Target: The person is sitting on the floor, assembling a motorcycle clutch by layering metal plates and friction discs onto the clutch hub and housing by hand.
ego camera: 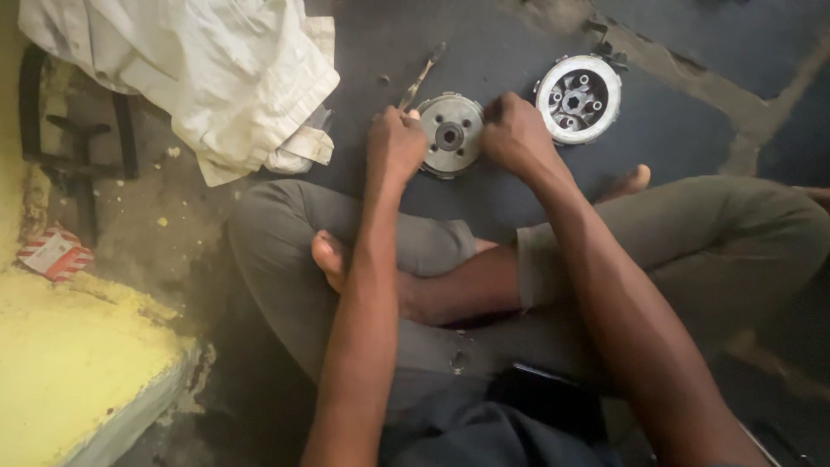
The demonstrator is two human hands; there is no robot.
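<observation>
Hands met over a round metal disc (451,132) that lay flat on the dark floor (674,130), just beyond the person's crossed legs. The disc was grey and dull, toothed around its rim, with a dark hub at the centre and a ring of small holes about it. The left hand (395,143) was curled into a fist at the disc's left edge and gripped a thin metal tool (421,76), a slim shaft that slanted up and away from the knuckles toward the top of the view. The right hand (513,130) was also closed, its knuckles bent over the disc's right edge and touching it; whether it held anything small inside the fist could not be told. Just to the right of that hand lay a second round part, a drum (577,97), brighter and silvery, with a pale smooth rim and a hollow middle showing spokes and posts. Its far edge was ridged. At upper left a crumpled white cloth (216,69), stained and creased, lay heaped on the floor, well apart from the disc. A small red and white carton (54,252) sat at the left edge, near a rough yellow slab (78,363) with a crumbling surface.
</observation>
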